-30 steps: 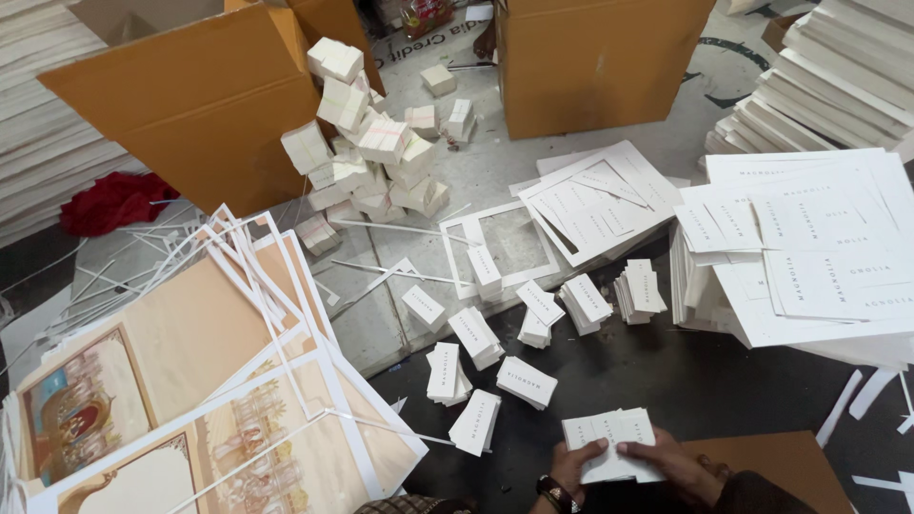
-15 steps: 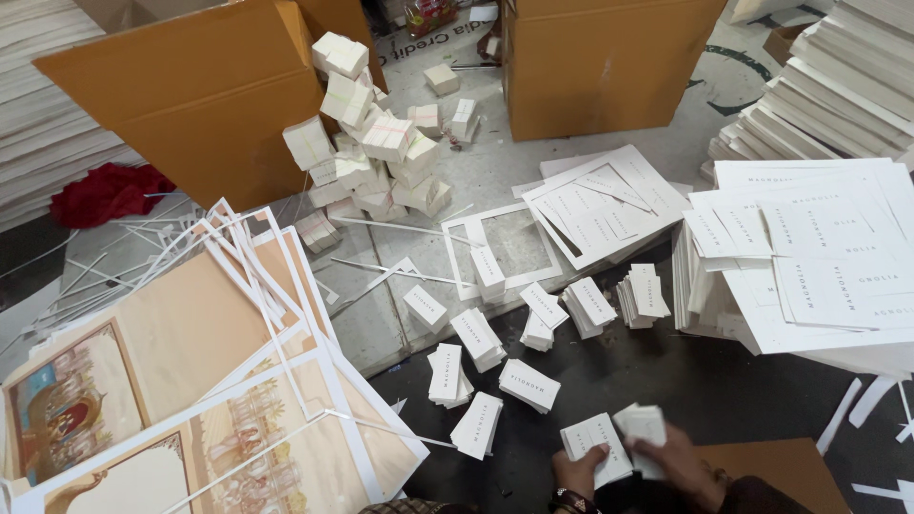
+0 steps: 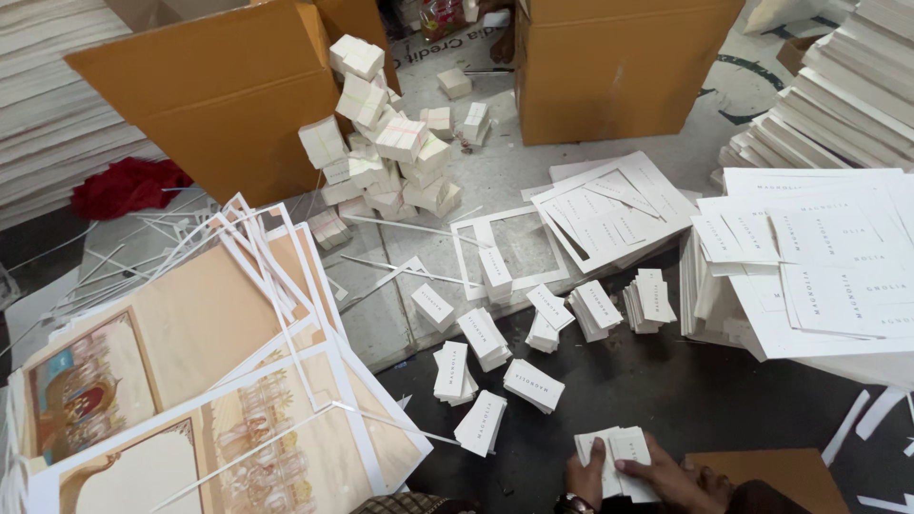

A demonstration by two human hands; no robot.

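Note:
At the bottom edge, my left hand (image 3: 584,473) and my right hand (image 3: 672,476) both grip a small stack of white printed cards (image 3: 614,455), thumbs lying across its top. Just beyond the hands, several similar small card stacks (image 3: 533,384) lie scattered on the dark floor. A brown cardboard piece (image 3: 783,468) lies to the right of my right hand.
A heap of bundled white card packs (image 3: 386,152) spills from an open cardboard box (image 3: 219,90); a second box (image 3: 619,67) stands behind. Large printed white sheets (image 3: 819,257) pile at right, picture-printed sheets with paper trim strips (image 3: 200,381) at left. Red cloth (image 3: 129,186) far left.
The two card halves that my hands held apart have come together into one stack. My hands have stayed at the bottom edge; the view shifted slightly.

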